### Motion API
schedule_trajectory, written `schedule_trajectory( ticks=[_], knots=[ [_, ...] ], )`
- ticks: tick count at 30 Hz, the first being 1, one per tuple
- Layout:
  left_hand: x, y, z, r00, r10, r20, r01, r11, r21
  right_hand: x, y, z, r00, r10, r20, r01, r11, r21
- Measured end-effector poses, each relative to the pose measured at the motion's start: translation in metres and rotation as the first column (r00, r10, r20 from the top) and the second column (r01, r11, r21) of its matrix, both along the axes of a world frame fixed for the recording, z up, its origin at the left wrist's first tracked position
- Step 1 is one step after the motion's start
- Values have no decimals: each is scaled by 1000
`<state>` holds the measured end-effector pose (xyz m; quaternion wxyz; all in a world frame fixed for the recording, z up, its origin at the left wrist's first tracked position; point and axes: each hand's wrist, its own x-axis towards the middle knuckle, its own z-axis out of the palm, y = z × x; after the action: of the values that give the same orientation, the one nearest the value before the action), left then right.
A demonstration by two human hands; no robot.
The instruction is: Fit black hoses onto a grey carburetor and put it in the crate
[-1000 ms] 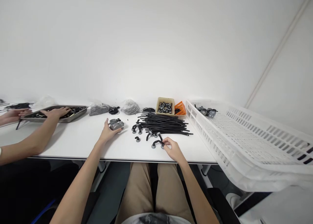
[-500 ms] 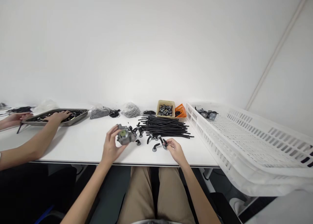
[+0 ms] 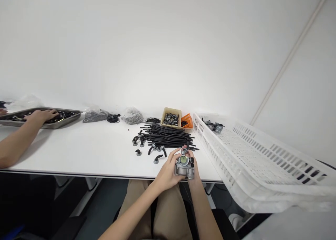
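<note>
A grey metal carburetor with a greenish round face is gripped in my left hand, just above the table's front edge. Behind it, my right hand is partly hidden; its fingers hold a grey cap with a short black tube against the carburetor's top. Whether the cap is seated there, I cannot tell. More such caps with bent black tubes lie to the left, among them a loose one and a small one. Beyond them is a pile of straight black hoses.
A beige bin of caps and an orange basket stand at the wall. White perforated crates fill the right side, with several carburetors inside. On the left, a co-worker's hand reaches into a metal tray. Bags of small parts lie behind.
My left hand has brought the carburetor rightward and turned it upright. My right hand has lifted a cap with a tube off the table to the carburetor's top. The view has shifted right.
</note>
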<state>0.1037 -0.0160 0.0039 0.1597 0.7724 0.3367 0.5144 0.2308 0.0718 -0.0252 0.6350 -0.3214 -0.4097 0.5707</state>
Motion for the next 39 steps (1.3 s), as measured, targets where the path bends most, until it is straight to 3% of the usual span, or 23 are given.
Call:
schedule_trajectory(
  ticks=[5,10,13,17,22,25,30,39],
  knots=[
    [-4,9,-5,994,-64,84,74,990,-118,-3,-1,1,999,49,-1,-49,999,1],
    [-11,16,-25,980,105,169,-65,972,-226,-10,-6,8,997,-62,-47,61,998,-11],
    [-15,14,-31,983,79,164,-33,963,-267,-13,-12,11,991,-131,8,131,991,-2],
    [-14,4,-26,982,-10,190,73,941,-331,-17,-24,15,960,-251,127,230,961,156],
    [-4,-2,-13,952,102,288,12,930,-367,-26,-43,17,863,-419,281,282,862,420],
    [-6,-1,-8,941,165,297,-59,940,-336,-32,-47,16,887,-356,295,194,866,460],
    [-18,-1,-7,913,267,310,-154,927,-342,-39,-47,17,968,-105,229,10,925,380],
    [-35,-7,-10,940,241,242,-157,934,-319,-38,-41,24,978,33,206,-102,937,334]
  ],
)
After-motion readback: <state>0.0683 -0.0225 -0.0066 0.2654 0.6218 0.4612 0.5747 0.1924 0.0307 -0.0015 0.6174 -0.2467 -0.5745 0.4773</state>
